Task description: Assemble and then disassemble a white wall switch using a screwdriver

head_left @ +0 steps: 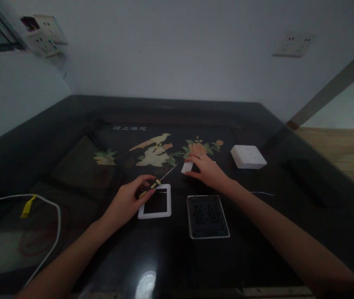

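My left hand (130, 195) is closed around the handle of a screwdriver (151, 187), yellow and black, its thin shaft pointing up and to the right. Just below that hand lies a white square frame (168, 203) with an open middle. My right hand (207, 169) grips a small white piece (187, 167) at the table's middle, thumb and fingers around it; the palm side of the piece is hidden. Nearer me, under the right forearm's left side, a socket panel (208, 216) lies with its black back up and a thin white rim.
A white stack of socket panels (248, 156) sits at the right on the glossy black table (170, 265). A white cable (59, 220) with a yellow tag (27, 207) curves along the left. A dark oblong thing (312, 182) lies far right. Wall sockets (294, 43) are behind.
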Demonstrator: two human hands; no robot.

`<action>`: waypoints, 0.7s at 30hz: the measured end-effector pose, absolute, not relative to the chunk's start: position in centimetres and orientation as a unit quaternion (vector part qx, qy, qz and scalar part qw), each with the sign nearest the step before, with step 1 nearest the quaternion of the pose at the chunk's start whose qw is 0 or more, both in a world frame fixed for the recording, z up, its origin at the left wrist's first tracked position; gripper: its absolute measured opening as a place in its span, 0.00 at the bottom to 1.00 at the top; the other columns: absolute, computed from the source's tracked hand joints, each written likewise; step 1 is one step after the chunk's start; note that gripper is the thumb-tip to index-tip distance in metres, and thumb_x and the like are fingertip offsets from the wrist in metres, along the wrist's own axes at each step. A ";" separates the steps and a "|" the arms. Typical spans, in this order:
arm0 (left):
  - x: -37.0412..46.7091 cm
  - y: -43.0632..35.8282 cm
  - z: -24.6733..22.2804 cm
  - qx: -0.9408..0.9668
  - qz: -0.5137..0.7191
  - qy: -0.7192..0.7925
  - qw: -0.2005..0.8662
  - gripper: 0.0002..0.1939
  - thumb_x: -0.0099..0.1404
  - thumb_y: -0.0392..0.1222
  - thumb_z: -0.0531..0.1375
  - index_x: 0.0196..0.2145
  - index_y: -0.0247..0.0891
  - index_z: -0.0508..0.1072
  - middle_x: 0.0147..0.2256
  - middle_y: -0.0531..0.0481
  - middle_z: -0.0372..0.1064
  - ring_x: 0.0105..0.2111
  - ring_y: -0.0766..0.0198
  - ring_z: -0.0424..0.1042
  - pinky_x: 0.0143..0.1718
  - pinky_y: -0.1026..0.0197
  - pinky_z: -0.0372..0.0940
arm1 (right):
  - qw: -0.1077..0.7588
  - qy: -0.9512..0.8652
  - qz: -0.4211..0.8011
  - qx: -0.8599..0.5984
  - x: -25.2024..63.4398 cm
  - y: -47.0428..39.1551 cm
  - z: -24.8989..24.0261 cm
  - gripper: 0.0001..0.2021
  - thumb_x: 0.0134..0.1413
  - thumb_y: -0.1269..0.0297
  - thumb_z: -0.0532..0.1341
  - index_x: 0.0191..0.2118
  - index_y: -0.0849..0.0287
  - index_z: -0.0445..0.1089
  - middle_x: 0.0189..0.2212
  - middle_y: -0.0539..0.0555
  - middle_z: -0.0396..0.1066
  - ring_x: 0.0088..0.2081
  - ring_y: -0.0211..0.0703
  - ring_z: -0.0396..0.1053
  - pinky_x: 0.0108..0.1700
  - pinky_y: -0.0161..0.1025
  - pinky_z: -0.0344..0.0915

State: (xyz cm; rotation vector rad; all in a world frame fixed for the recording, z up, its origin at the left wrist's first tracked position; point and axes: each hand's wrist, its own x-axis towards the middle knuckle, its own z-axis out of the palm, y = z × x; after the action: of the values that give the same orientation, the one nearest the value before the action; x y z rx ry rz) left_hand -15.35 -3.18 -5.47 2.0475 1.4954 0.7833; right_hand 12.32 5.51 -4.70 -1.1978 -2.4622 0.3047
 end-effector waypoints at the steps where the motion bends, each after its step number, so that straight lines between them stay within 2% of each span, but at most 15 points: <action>1: -15.2 -3.2 -5.4 0.737 0.295 0.553 0.252 0.15 0.67 0.49 0.58 0.48 0.41 0.68 0.35 0.50 0.76 0.33 0.60 0.77 0.28 0.63 0.68 | 0.210 -0.873 0.107 -0.427 12.6 5.1 -4.2 0.12 0.60 0.63 0.63 0.48 0.58 0.71 0.50 0.60 0.72 0.53 0.53 0.69 0.54 0.55 0.67; 4: -14.3 -3.4 -4.8 0.684 0.338 0.564 0.316 0.12 0.65 0.47 0.60 0.42 0.41 0.64 0.32 0.52 0.75 0.33 0.61 0.77 0.29 0.64 0.67 | 0.255 -0.866 0.110 -0.415 13.5 3.4 -2.7 0.07 0.63 0.66 0.59 0.44 0.57 0.72 0.43 0.57 0.76 0.48 0.49 0.72 0.51 0.49 0.69; 6: -13.2 -3.5 -4.2 0.644 0.368 0.549 0.386 0.11 0.64 0.47 0.60 0.37 0.41 0.61 0.30 0.54 0.73 0.30 0.63 0.75 0.30 0.63 0.67 | 0.269 -0.872 0.118 -0.392 13.7 1.9 -1.9 0.08 0.64 0.67 0.57 0.42 0.57 0.73 0.39 0.55 0.77 0.43 0.45 0.74 0.46 0.44 0.70; 11: -9.2 -3.1 -2.5 0.597 0.354 0.457 0.557 0.12 0.65 0.47 0.60 0.32 0.39 0.61 0.26 0.57 0.67 0.23 0.70 0.66 0.24 0.67 0.62 | 0.266 -0.900 0.120 -0.325 12.9 -1.2 -1.5 0.16 0.64 0.69 0.54 0.54 0.56 0.72 0.40 0.56 0.78 0.41 0.44 0.74 0.44 0.42 0.70; 13: -7.6 -2.7 -2.1 0.600 0.346 0.423 0.584 0.10 0.62 0.43 0.62 0.33 0.39 0.63 0.28 0.56 0.67 0.27 0.69 0.69 0.27 0.66 0.66 | 0.265 -0.900 0.116 -0.325 12.9 -1.7 -1.6 0.18 0.64 0.70 0.53 0.56 0.56 0.71 0.39 0.56 0.78 0.39 0.44 0.74 0.42 0.42 0.71; 16: -5.6 -2.3 -1.8 0.591 0.359 0.390 0.609 0.11 0.60 0.37 0.63 0.37 0.40 0.63 0.39 0.51 0.72 0.39 0.63 0.74 0.36 0.61 0.71 | 0.296 -0.872 0.134 -0.365 13.6 -2.2 -1.4 0.18 0.65 0.71 0.51 0.56 0.58 0.71 0.37 0.56 0.78 0.37 0.43 0.75 0.40 0.41 0.72; 19: -4.1 -2.4 -1.5 0.557 0.370 0.380 0.639 0.17 0.61 0.32 0.61 0.43 0.43 0.59 0.46 0.47 0.73 0.46 0.59 0.75 0.43 0.58 0.73 | 0.344 -0.827 0.171 -0.410 14.6 -2.6 -0.9 0.17 0.65 0.68 0.53 0.55 0.56 0.71 0.43 0.56 0.79 0.42 0.44 0.76 0.44 0.43 0.73; 21: -3.5 -2.8 -1.1 0.547 0.363 0.368 0.658 0.17 0.63 0.31 0.60 0.43 0.44 0.56 0.47 0.46 0.74 0.47 0.59 0.76 0.46 0.55 0.73 | 0.373 -0.786 0.217 -0.443 15.3 -2.9 -0.7 0.15 0.63 0.66 0.56 0.53 0.54 0.72 0.46 0.55 0.79 0.45 0.45 0.77 0.47 0.44 0.74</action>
State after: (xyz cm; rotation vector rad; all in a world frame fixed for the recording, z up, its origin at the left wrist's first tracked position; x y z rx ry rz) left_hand -3.51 -2.84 -1.12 1.2393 0.8345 0.8222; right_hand 15.29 -2.91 -0.74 -1.1343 -2.0122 0.5569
